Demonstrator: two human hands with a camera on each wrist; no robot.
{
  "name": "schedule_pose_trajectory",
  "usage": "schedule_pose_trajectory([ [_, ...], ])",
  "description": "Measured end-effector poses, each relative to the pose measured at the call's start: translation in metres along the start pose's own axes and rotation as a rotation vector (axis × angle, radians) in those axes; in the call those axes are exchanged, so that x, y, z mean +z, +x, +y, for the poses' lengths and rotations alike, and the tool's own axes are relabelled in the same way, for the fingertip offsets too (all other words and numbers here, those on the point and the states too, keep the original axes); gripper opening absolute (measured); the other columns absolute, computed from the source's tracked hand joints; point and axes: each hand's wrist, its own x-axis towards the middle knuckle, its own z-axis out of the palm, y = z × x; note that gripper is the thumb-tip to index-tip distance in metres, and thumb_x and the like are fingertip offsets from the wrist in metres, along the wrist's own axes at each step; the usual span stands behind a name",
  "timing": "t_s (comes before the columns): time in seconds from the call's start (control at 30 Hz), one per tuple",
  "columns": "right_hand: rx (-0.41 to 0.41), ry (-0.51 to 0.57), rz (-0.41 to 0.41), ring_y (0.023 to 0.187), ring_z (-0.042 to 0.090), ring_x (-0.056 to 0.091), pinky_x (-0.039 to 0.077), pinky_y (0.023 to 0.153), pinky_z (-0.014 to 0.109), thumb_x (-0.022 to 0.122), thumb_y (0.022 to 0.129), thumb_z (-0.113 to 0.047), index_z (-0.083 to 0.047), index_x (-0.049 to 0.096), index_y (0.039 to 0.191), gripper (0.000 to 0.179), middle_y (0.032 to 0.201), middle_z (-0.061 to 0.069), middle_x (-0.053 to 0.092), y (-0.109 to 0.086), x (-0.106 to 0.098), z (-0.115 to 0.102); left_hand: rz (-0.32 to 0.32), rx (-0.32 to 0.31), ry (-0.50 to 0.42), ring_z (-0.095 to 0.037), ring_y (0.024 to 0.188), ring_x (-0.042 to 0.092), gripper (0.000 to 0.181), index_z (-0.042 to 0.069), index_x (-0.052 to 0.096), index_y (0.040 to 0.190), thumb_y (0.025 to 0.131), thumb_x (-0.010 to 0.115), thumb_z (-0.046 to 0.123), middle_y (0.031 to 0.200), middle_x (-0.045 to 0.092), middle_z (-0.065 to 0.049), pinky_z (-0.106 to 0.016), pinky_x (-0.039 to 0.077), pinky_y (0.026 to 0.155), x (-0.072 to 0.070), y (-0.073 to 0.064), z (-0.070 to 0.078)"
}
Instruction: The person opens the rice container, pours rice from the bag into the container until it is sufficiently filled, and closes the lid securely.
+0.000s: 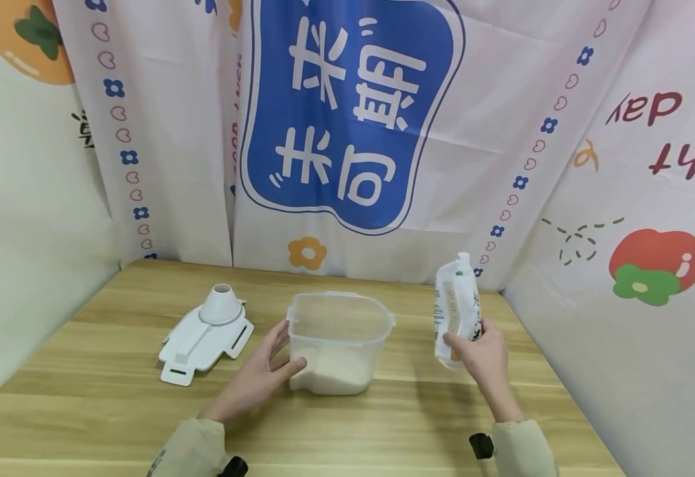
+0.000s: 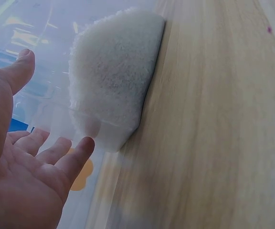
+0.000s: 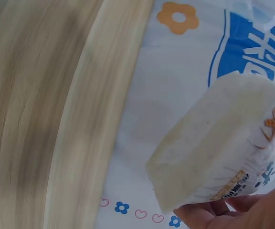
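Note:
A clear plastic container [image 1: 340,344], without a lid, stands on the table with white rice [image 2: 113,62] in its lower part. My left hand [image 1: 271,363] is at its left side, thumb toward the front and fingers extended along the wall. In the left wrist view those fingers [image 2: 75,160] look nearly straight, close against the clear plastic. To the container's right, my right hand [image 1: 483,351] grips a white printed bag of rice [image 1: 458,311], held upright above the table. The bag's pale, smooth bottom [image 3: 214,138] shows in the right wrist view.
Left of the container, a white lid [image 1: 204,344] with a cone-shaped spout [image 1: 222,305] lies on the wooden table [image 1: 347,437]. Printed cloth [image 1: 502,86] hangs along the table's back edge and both sides.

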Motion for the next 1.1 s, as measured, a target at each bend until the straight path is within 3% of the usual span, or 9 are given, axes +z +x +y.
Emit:
schedule_pose_trajectory([
  [0.23, 0.019, -0.146, -0.024, 0.081, 0.032, 0.063, 0.054, 0.058, 0.034, 0.076, 0.078, -0.022, 0.009, 0.052, 0.115, 0.053, 0.102, 0.026, 0.062, 0.017, -0.004, 0.021, 0.002, 0.009, 0.000, -0.033, 0.145, 0.019, 0.093, 0.014, 0.008, 0.158, 0.092, 0.071, 0.034, 0.162, 0.010, -0.010, -0.050, 0.034, 0.109, 0.000, 0.000, 0.000],
  [0.47, 0.035, -0.203, -0.071, 0.077, 0.032, 0.062, 0.053, 0.055, 0.036, 0.074, 0.080, -0.023, 0.014, 0.045, 0.116, 0.060, 0.098, 0.028, 0.059, 0.022, -0.014, 0.039, -0.012, -0.011, 0.004, -0.031, 0.145, 0.019, 0.096, 0.015, 0.006, 0.158, 0.092, 0.071, 0.037, 0.162, 0.009, -0.008, -0.049, 0.034, 0.110, 0.001, 0.001, -0.001],
  [0.8, 0.086, -0.259, -0.065, 0.078, 0.034, 0.058, 0.050, 0.056, 0.038, 0.071, 0.082, -0.028, 0.015, 0.043, 0.115, 0.061, 0.096, 0.027, 0.056, 0.020, -0.018, 0.054, 0.016, -0.033, 0.004, -0.028, 0.144, 0.023, 0.095, 0.017, 0.009, 0.158, 0.090, 0.073, 0.035, 0.161, 0.013, -0.005, -0.046, 0.035, 0.109, 0.001, -0.002, -0.002],
  [1.1, 0.108, -0.388, -0.222, 0.078, 0.035, 0.059, 0.054, 0.059, 0.042, 0.063, 0.088, -0.038, 0.021, 0.039, 0.120, 0.071, 0.095, 0.031, 0.057, 0.027, -0.026, 0.054, 0.014, 0.003, 0.000, -0.031, 0.144, 0.021, 0.093, 0.013, 0.009, 0.158, 0.092, 0.071, 0.033, 0.162, 0.012, -0.008, -0.048, 0.035, 0.109, 0.001, -0.002, -0.001],
])
